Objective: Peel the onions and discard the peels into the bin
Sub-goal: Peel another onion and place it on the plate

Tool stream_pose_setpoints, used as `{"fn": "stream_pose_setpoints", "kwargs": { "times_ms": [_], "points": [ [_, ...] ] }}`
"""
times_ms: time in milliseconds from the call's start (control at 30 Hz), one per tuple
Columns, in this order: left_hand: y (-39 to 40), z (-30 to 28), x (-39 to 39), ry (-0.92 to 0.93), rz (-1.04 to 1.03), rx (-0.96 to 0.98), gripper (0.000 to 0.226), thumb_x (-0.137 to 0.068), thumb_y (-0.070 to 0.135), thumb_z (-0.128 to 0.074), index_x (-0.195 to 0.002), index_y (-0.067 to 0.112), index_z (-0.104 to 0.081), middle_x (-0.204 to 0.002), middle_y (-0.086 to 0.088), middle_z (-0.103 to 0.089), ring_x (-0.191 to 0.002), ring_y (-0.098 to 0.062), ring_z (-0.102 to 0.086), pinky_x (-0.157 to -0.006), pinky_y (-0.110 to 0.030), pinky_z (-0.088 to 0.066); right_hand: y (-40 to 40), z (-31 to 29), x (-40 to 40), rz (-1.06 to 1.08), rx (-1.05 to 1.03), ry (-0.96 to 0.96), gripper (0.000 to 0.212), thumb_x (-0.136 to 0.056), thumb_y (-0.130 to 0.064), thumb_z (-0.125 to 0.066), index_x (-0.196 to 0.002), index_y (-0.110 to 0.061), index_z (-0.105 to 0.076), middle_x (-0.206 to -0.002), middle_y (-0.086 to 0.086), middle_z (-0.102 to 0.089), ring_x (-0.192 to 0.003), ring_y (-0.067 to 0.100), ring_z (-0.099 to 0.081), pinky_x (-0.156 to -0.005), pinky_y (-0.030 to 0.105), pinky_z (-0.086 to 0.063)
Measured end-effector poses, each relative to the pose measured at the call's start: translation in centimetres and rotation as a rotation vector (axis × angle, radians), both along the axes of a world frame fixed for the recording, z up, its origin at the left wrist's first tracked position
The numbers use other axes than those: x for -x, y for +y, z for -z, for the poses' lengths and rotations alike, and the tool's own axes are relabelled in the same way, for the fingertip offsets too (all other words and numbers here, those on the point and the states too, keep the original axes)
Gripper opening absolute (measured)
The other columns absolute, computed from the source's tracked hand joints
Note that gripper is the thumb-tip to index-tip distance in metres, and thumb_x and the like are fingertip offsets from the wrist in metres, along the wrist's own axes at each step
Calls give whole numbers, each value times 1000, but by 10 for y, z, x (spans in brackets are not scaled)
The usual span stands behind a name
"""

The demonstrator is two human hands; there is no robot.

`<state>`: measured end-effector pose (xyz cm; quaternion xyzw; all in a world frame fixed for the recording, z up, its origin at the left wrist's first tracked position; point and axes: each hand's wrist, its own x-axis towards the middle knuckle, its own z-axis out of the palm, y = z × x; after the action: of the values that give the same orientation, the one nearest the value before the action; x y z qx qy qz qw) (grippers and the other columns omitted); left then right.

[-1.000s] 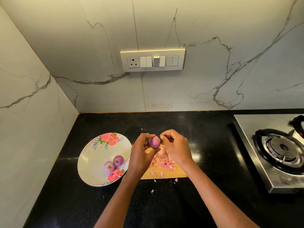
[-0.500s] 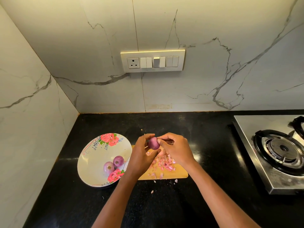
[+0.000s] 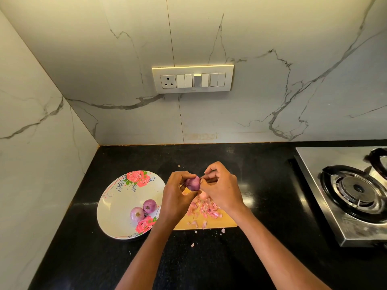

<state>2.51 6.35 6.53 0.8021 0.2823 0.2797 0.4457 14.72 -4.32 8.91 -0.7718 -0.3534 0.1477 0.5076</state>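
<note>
Peels [image 3: 206,211] litter the board [image 3: 222,223]; left of the board, two onions [image 3: 143,210] lie in a plate [image 3: 117,206]. Above the board, the left hand [image 3: 178,197] grips an onion [image 3: 193,183]; the right hand [image 3: 223,190], fingers curled, pinches at its side. Stove [image 3: 354,191] far right of the board.

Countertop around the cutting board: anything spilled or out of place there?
Yes. A few pink peel scraps lie on the black countertop just off the cutting board, while the main peel pile sits on the board. No bin is in view.
</note>
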Motion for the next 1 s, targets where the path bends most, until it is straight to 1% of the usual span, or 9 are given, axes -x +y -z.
{"fn": "stream_pose_setpoints", "kwargs": {
  "times_ms": [100,200,267,333,433,567,700,833,1000],
  "points": [
    [1,0,0,-12,-15,70,55,-77,14,-88,-113,39,-55,-121,8,-58,-108,-9,-63,-89,-18,-56,0,3,-5,26,-21,59,22,-88,-11,-76,-103,-24,-65,-92,-12,-71,-89,-4,-66,-75,13,-55],
    [2,-2,0,-25,-2,129,61,-77,15,-87,-119,42,-53,-126,9,-55,-112,-9,-62,-90,-15,-54,0,3,-14,-27,28,20,11,-97,-17,-67,-105,-24,-71,-97,-15,-70,-92,-5,-65,-78,11,-53],
    [2,-3,0,-19,2,157,61,-77,15,-87,-123,38,-54,-127,9,-52,-113,-8,-61,-89,-11,-52,-2,2,-17,-70,74,2,11,-98,-19,-66,-106,-25,-72,-98,-16,-70,-91,-6,-64,-76,7,-50],
    [2,-3,-2,-16,-6,178,57,-77,17,-87,-119,40,-55,-126,8,-53,-112,-10,-62,-86,-9,-52,-2,1,-18,-105,96,9,15,-96,-19,-69,-108,-28,-73,-102,-17,-70,-95,-7,-64,-77,3,-48],
    [1,-3,-2,-24,-28,197,54,-78,19,-86,-115,41,-54,-124,9,-59,-110,-9,-64,-84,-9,-52,-1,0,-16,-151,88,26,15,-95,-29,-70,-110,-27,-75,-104,-17,-72,-98,-6,-64,-81,6,-49],
    [0,-3,-1,-23,-22,150,50,-78,20,-86,-116,37,-57,-116,16,-64,-106,-4,-66,-83,-9,-52,1,2,-12,-144,76,-2,16,-92,-31,-75,-106,-25,-77,-98,-17,-74,-95,-3,-67,-81,11,-53],
    [3,-1,1,-4,-11,90,49,-77,16,-87,-117,26,-61,-118,8,-66,-105,-3,-66,-85,-8,-51,1,1,-11,-126,86,-2,8,-90,-28,-77,-97,-26,-79,-88,-18,-73,-87,-4,-67,-74,9,-50],
    [4,1,1,27,-7,27,47,-77,14,-87,-117,20,-63,-117,7,-65,-102,-1,-64,-83,-5,-48,1,1,-8,-113,91,-19,3,-90,-25,-77,-93,-25,-79,-85,-17,-73,-82,-1,-69,-72,12,-53],
    [3,1,-2,23,-7,130,49,-78,16,-86,-117,31,-60,-120,12,-63,-106,-8,-66,-83,-12,-54,0,3,-10,-96,76,0,8,-92,-26,-75,-98,-25,-78,-89,-18,-73,-87,-3,-67,-74,10,-52]
  ]
}}
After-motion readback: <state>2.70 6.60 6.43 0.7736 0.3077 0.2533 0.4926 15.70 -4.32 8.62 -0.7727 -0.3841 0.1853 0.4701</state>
